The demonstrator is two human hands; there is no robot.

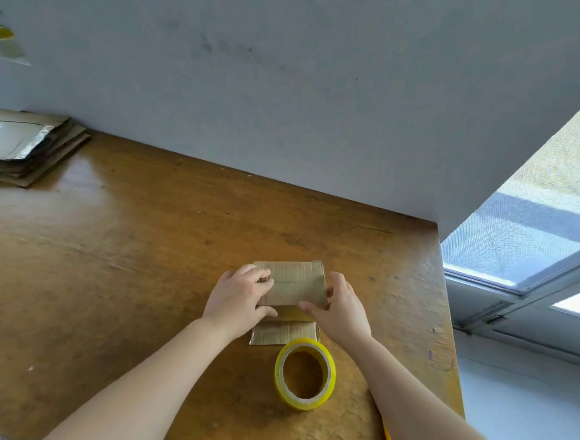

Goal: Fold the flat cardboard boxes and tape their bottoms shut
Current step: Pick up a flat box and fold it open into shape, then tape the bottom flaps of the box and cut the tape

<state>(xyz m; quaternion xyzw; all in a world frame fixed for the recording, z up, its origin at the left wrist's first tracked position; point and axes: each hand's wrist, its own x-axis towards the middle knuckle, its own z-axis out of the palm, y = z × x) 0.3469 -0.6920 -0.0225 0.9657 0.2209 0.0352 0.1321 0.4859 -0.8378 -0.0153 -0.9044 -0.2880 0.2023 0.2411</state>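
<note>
Head view: cardboard box (294,283) between the fingers (259,275).
Left hand (238,297): curled round its end.
Right hand (339,307): pinching opposite end.
Risk: flaps springing open once either reaches tape roll (305,373) behind palms.

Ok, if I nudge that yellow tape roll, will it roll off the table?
Probably not: the tape roll lies flat, hole up, so it should slide rather than roll. It looks rigid and light, an easy pinch through its open core. The table looks glossy, so it may skid.
</note>
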